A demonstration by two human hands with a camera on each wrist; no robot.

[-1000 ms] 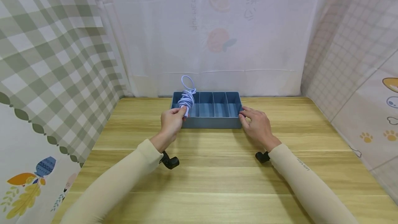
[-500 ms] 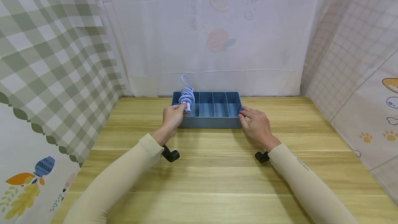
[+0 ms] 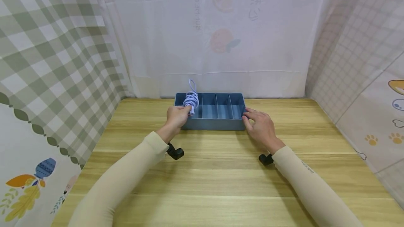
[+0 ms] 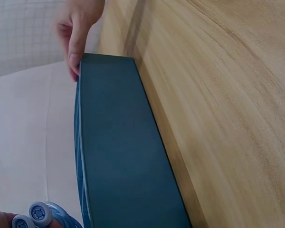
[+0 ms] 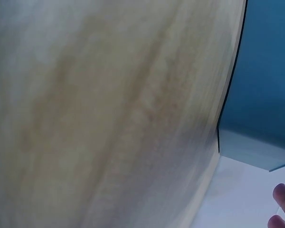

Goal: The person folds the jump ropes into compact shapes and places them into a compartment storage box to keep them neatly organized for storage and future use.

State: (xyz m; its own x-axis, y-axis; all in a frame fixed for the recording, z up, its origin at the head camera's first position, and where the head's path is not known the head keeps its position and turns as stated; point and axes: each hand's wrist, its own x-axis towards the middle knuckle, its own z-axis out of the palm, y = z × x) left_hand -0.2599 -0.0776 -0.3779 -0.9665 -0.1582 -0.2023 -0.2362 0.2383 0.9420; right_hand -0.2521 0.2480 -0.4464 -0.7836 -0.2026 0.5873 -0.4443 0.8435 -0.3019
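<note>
A lavender jump rope (image 3: 191, 100), wound into a bundle with a loop sticking up, is over the left end of a blue divided box (image 3: 217, 124). My left hand (image 3: 176, 116) pinches it near its two handles between thumb and fingers. In the left wrist view the round ends of the handles (image 4: 40, 213) show at the bottom, beside the box's top edge. My right hand (image 3: 260, 125) grips the box's right front corner, thumb toward the front and fingers along the right side. Part of the leftmost compartments is hidden behind the rope and left hand.
The box stands at the back of a wooden table (image 3: 221, 178), close to a white cloth backdrop (image 3: 268, 55). A green checked cloth (image 3: 75, 52) hangs on the left, and a printed cloth (image 3: 363, 97) on the right.
My left hand has moved slightly forward and to the right with the jump rope, further over the box's left end. My right hand and the box have stayed in place.
</note>
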